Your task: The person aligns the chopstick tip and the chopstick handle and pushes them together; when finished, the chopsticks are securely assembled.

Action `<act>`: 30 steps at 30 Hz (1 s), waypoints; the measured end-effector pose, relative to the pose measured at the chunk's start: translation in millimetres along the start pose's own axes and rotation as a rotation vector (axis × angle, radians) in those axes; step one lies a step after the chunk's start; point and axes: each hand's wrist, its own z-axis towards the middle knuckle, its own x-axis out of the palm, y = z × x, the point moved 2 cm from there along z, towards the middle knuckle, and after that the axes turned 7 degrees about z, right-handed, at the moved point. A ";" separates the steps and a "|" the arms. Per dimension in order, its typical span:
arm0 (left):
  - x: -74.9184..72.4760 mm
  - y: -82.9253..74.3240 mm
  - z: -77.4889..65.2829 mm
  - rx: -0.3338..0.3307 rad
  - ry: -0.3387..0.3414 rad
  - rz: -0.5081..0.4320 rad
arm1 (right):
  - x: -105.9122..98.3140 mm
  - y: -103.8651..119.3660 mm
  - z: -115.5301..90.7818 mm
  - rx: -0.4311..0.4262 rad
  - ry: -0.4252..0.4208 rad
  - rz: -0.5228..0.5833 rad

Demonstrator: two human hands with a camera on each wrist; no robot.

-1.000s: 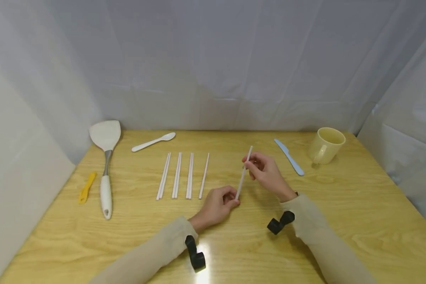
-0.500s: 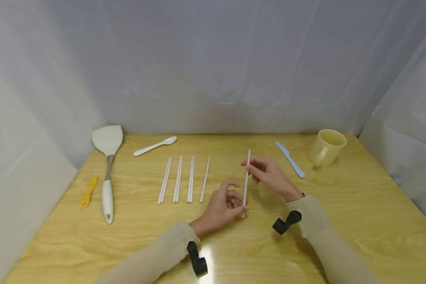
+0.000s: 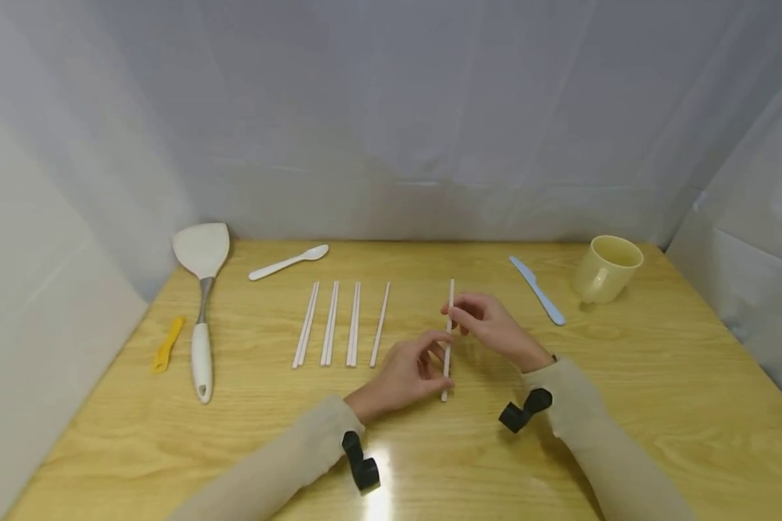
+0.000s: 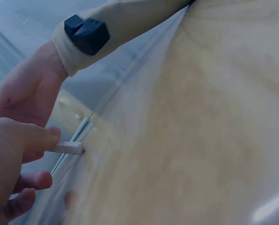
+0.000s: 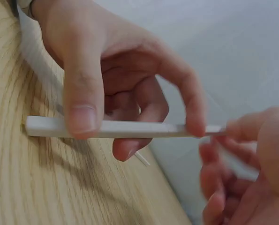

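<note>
A single white chopstick (image 3: 447,362) is held between both hands, pointing away from the body. My left hand (image 3: 407,374) grips its thick near end, thumb along one side and fingertips on the other. Farther up, my right hand (image 3: 492,325) pinches it between thumb and fingers. The right wrist view shows the left thumb across the thick end of the chopstick (image 5: 151,128) and the left index finger close to the right fingertips. Left of the hands lies another single chopstick (image 3: 381,325), beside three pairs of chopsticks (image 3: 353,333) in a row on the wooden table (image 3: 267,434).
Farther left are a white turner (image 3: 202,354) and a small yellow utensil (image 3: 168,346). A white spoon (image 3: 289,263) lies behind the pairs. Toward the right are a light blue knife (image 3: 537,291) and a yellow mug (image 3: 607,269). A pale curtain (image 3: 391,108) hangs behind the table.
The held chopstick has turned more upright in the head view, its near end coming toward the body. My left fingers opened somewhat, then closed in along the chopstick again. My right hand keeps its pinch.
</note>
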 end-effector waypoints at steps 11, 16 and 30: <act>-35.3 21.7 4.6 -0.153 0.010 0.320 | -2.7 -11.2 -2.4 0.115 -0.024 -0.125; -42.2 26.0 3.1 -0.216 0.023 0.404 | -4.7 -12.1 -4.4 0.129 -0.003 -0.149; -53.4 33.5 1.8 -0.294 0.126 0.621 | -16.4 -3.3 -4.2 0.100 0.101 -0.313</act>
